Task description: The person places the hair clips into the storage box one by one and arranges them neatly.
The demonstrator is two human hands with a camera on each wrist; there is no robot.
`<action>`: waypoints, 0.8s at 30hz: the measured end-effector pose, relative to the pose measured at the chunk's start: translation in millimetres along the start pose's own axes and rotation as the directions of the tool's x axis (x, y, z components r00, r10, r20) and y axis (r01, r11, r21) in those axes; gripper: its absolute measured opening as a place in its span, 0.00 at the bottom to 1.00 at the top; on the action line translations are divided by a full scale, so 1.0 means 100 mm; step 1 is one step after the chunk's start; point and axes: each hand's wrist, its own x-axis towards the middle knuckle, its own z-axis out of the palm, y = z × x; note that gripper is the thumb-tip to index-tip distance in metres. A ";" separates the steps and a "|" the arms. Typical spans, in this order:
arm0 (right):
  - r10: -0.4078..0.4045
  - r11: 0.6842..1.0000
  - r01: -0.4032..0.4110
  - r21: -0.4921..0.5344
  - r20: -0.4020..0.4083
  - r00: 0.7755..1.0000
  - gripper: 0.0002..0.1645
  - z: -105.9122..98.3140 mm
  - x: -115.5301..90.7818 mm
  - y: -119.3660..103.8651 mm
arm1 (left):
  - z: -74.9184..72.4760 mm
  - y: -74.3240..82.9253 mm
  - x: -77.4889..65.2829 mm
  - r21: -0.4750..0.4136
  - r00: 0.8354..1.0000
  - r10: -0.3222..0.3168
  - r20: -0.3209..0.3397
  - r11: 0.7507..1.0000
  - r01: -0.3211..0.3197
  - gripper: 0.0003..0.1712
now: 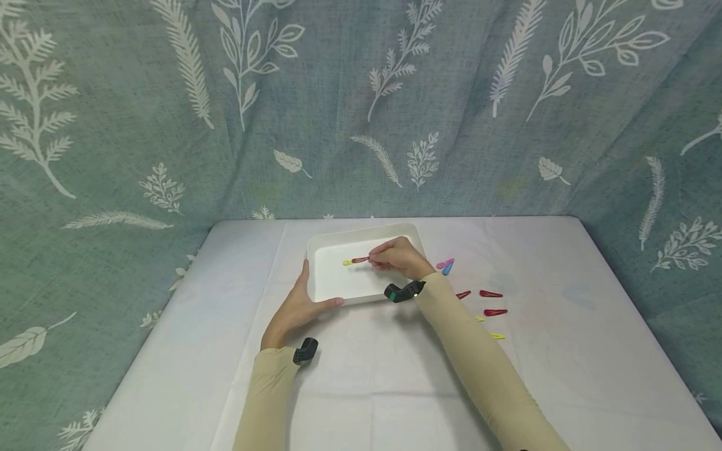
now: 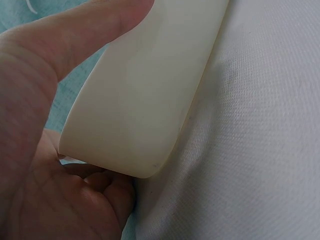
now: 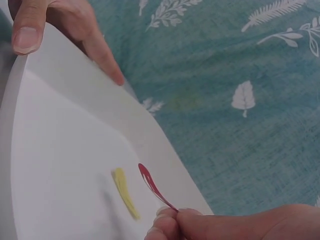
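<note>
The right hand is pinching a red clip between thumb and fingertips, only its near end being covered; the clip is pointing leftward from the fingers in the head view, its long axis running roughly left to right; it is sitting inside the outline of the white tray, apparently above the floor, though contact is staying hard to tell. A yellow clip is lying on the tray floor, just beyond the red clip's free end in the head view; the right hand is clearly the nearer one to both. The left hand is gripping the tray's near left corner, its thumb lying along the near wall and its fingers reaching round the left side. On the tabletop, right of the tray, loose red clips, pink and blue clips and more yellow ones are lying, some being partly hidden by the right sleeve.
</note>
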 end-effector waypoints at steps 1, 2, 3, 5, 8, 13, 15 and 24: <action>0.000 1.000 0.000 -0.003 0.001 1.000 0.14 0.01 0.01 0.01 | 0.00 0.00 0.00 0.001 1.000 -0.004 0.002 1.000 0.004 0.83; 0.001 1.000 -0.001 -0.005 0.001 1.000 0.14 0.01 0.01 0.01 | 0.00 0.00 0.00 0.002 1.000 -0.007 0.003 1.000 0.007 0.83; 0.001 1.000 -0.001 -0.005 0.000 1.000 0.14 0.02 0.02 0.02 | 0.00 0.00 0.00 0.003 1.000 -0.008 0.003 1.000 0.008 0.83; 0.000 1.000 0.000 -0.010 -0.002 1.000 0.15 0.03 0.03 0.03 | 0.00 0.00 0.00 0.004 1.000 -0.010 0.003 1.000 0.010 0.83; 0.002 1.000 -0.002 -0.014 -0.002 1.000 0.14 0.04 0.05 0.04 | 0.00 0.00 0.00 0.007 1.000 -0.008 0.003 1.000 0.008 0.83; 0.018 0.999 -0.018 -0.031 0.000 1.000 0.14 0.07 0.08 0.04 | -0.01 0.00 0.00 -0.004 1.000 -0.012 0.003 1.000 0.012 0.83; 0.022 0.999 -0.022 -0.027 0.001 1.000 0.14 0.08 0.08 0.04 | -0.01 0.00 -0.01 -0.013 1.000 -0.008 0.004 1.000 0.008 0.83; 0.026 0.999 -0.026 -0.035 0.005 1.000 0.14 0.14 0.10 0.07 | -0.01 -0.01 0.01 -0.019 1.000 0.025 0.000 1.000 -0.025 0.83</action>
